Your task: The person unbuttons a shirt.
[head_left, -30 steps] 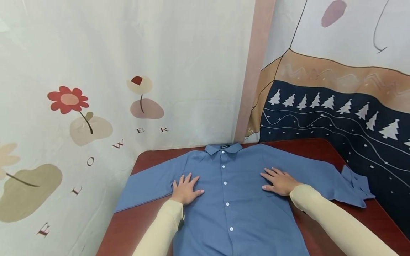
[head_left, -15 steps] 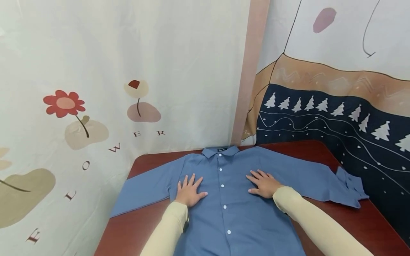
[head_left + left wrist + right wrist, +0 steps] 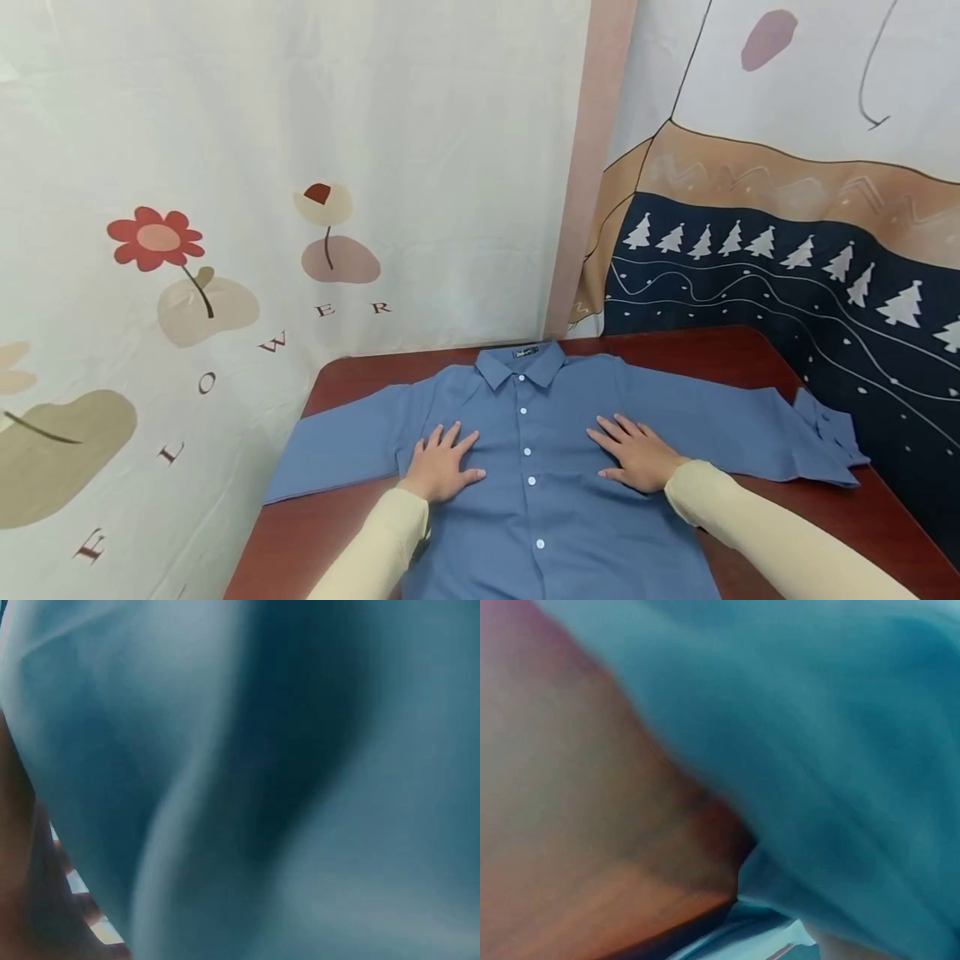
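Observation:
A blue button-up shirt (image 3: 487, 517) lies front side up, its collar (image 3: 521, 365) at the far edge and its sleeves spread to both sides. On the chest left of the button line, my left hand (image 3: 438, 467) rests flat with fingers spread. My right hand (image 3: 637, 454) lies likewise on the other side of the buttons, fingers extended. The right-hand sleeve's cuff (image 3: 832, 429) is bent and rumpled. Blurred blue cloth fills most of the left wrist view, with part of the hand (image 3: 30, 877) at its edge. Close to the camera, the right hand (image 3: 607, 802) touches the cloth.
Underneath is a reddish-brown table (image 3: 322, 533) with rounded far corners. A white curtain (image 3: 450, 167) with flower prints hangs behind it. To the right hangs a dark cloth (image 3: 750, 283) printed with white trees.
Both hands slid inward across the chest, then slightly toward the body. The collar and shoulders shifted nearer, and the cloth bunched a little between the buttons. The head view also shifted slightly.

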